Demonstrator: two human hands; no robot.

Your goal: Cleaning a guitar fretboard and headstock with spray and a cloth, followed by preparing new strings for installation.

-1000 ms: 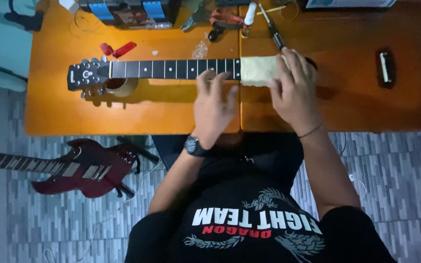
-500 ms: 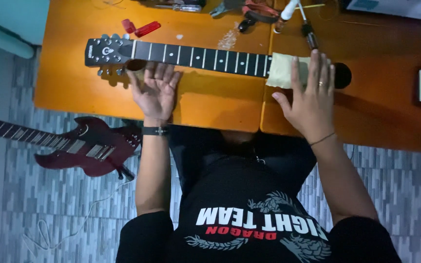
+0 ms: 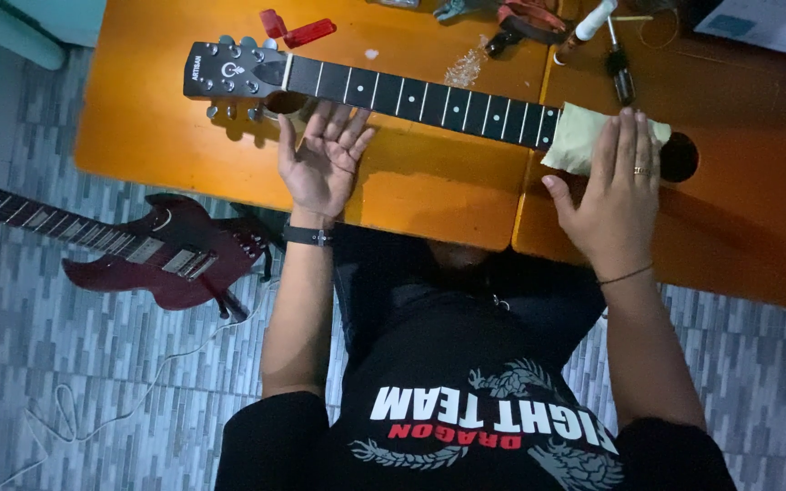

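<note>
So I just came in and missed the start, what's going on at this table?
A person is working on an acoustic guitar lying flat across an orange table. The left hand, palm up and open, sits under the neck near the headstock. The right hand lies flat on a pale cloth spread where the neck meets the body. Small tools and a red clip lie along the far edge. A dark red electric guitar lies on the floor.

L hand (image 3: 322, 164) open, palm up, fingers touching guitar neck (image 3: 411, 95) nr headstock. R hand (image 3: 619, 195) flat on cloth (image 3: 575, 136) by soundhole. Orange worktop (image 3: 156, 136); red guitar (image 3: 152, 255) on floor.
</note>
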